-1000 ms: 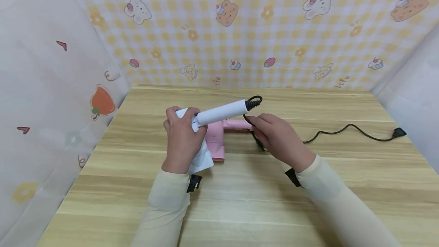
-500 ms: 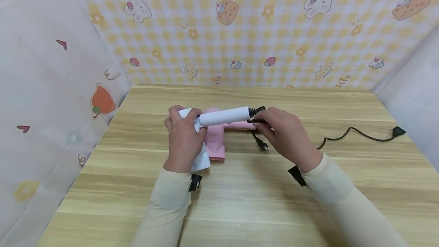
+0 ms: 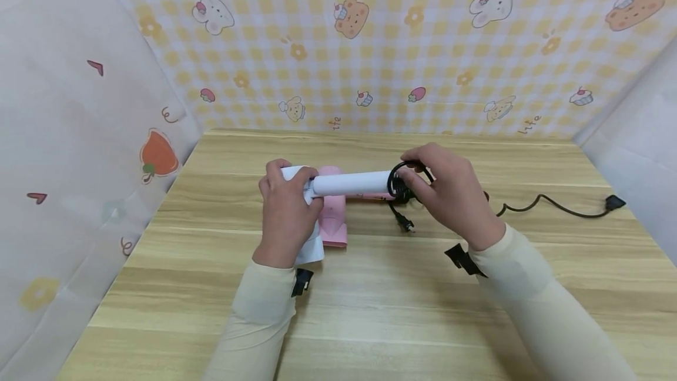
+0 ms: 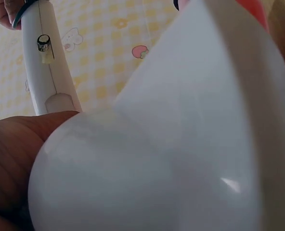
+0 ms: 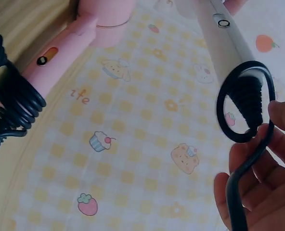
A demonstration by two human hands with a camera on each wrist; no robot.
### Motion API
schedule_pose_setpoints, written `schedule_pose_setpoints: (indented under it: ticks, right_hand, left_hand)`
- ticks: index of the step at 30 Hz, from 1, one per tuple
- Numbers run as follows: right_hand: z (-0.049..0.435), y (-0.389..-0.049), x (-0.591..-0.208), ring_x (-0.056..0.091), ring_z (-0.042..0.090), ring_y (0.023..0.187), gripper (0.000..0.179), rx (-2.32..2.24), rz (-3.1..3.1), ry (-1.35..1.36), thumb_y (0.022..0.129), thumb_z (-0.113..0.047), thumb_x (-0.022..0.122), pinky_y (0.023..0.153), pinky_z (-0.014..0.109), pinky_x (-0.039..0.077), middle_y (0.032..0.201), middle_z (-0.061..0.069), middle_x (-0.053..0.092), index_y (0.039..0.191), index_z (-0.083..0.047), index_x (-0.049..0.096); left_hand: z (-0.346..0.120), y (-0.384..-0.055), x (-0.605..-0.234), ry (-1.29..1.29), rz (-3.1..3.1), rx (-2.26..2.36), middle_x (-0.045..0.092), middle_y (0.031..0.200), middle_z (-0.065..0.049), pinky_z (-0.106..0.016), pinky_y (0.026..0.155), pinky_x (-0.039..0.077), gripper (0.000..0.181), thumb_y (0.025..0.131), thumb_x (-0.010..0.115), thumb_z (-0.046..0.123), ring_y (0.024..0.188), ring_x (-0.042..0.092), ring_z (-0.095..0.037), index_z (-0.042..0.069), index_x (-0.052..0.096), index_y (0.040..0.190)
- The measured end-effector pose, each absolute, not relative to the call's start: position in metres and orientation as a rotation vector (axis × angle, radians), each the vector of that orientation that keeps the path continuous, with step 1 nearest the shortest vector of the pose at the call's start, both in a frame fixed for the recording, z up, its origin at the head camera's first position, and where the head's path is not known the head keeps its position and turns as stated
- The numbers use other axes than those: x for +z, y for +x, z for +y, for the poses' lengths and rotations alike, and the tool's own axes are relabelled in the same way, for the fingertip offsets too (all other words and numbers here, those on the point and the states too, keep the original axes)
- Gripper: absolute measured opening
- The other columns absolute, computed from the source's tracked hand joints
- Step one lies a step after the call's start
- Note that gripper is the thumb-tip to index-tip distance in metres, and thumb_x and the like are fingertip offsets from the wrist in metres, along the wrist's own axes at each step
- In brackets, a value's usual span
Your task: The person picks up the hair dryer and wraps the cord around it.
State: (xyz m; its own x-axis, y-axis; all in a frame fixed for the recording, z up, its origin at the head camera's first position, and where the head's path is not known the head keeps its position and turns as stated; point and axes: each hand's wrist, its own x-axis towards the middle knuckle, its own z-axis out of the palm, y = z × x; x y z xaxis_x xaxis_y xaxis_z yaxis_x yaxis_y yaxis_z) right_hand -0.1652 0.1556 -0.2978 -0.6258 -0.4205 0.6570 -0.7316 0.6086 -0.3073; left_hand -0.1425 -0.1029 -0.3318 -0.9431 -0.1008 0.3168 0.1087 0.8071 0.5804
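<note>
My left hand (image 3: pixel 288 216) grips the head of a white hair dryer (image 3: pixel 351 183), its handle pointing right above the table. At the handle's end, my right hand (image 3: pixel 449 187) pinches the black power cord (image 5: pixel 236 202) between thumb and fingers. One loop of that cord circles the handle's end in the right wrist view. Behind and below the white dryer lies a pink hair dryer (image 3: pixel 333 216), partly covered by it. Its own cord (image 5: pixel 29 98) is coiled round its handle. The left wrist view is mostly filled by the white dryer's glossy head (image 4: pixel 181 144).
The rest of the white dryer's cord trails right along the wooden table (image 3: pixel 370 322) to a plug (image 3: pixel 615 203). The pink dryer's plug (image 3: pixel 405 224) lies just below its handle. A yellow checked cloth (image 3: pixel 381 46) hangs behind the table.
My right hand has risen and moved slightly right, carrying the cord into a loop about the handle's end. The white handle has tipped down toward level; the left hand moved slightly right.
</note>
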Motion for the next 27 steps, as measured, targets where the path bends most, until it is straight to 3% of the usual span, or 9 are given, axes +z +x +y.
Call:
schedule_pose_setpoints:
  ticks: [11, 17, 23, 27]
  right_hand:
    - [0.159, -0.175, -0.296, 0.062, 0.011, 0.081, 0.014, 1.089, -2.548, 0.756, 0.095, -0.013, 0.067, 0.073, 0.029, 0.052, 0.093, -0.002, 0.069, 0.107, -0.007, 0.071]
    - [0.165, -0.181, -0.302, 0.062, 0.015, 0.085, 0.016, 1.259, -2.641, 0.691, 0.1, -0.021, 0.061, 0.076, 0.028, 0.051, 0.096, 0.0, 0.068, 0.107, -0.011, 0.071]
    - [0.167, -0.183, -0.31, 0.057, 0.017, 0.076, 0.02, 1.289, -2.712, 0.66, 0.1, -0.029, 0.058, 0.067, 0.029, 0.048, 0.094, 0.0, 0.068, 0.104, -0.015, 0.072]
    - [0.166, -0.181, -0.317, 0.061, 0.016, 0.079, 0.02, 1.286, -2.744, 0.685, 0.1, -0.028, 0.058, 0.068, 0.029, 0.051, 0.1, -0.001, 0.07, 0.106, -0.017, 0.074]
  left_hand:
    - [-0.105, -0.14, -0.329, -0.102, -2.638, -0.927, 0.035, 0.135, -0.017, -0.053, 0.088, 0.045, 0.036, 0.077, 0.081, 0.006, 0.122, 0.032, -0.047, 0.013, 0.072, 0.111]
    - [-0.105, -0.14, -0.328, -0.118, -2.611, -0.957, 0.036, 0.135, -0.016, -0.055, 0.089, 0.045, 0.036, 0.076, 0.082, 0.005, 0.124, 0.032, -0.046, 0.014, 0.073, 0.11]
    - [-0.105, -0.14, -0.327, -0.13, -2.608, -0.964, 0.037, 0.134, -0.016, -0.054, 0.089, 0.045, 0.038, 0.074, 0.083, 0.005, 0.124, 0.032, -0.046, 0.014, 0.073, 0.109]
    - [-0.105, -0.139, -0.325, -0.134, -2.606, -0.978, 0.037, 0.133, -0.016, -0.053, 0.089, 0.044, 0.037, 0.073, 0.083, 0.005, 0.122, 0.034, -0.045, 0.014, 0.073, 0.108]
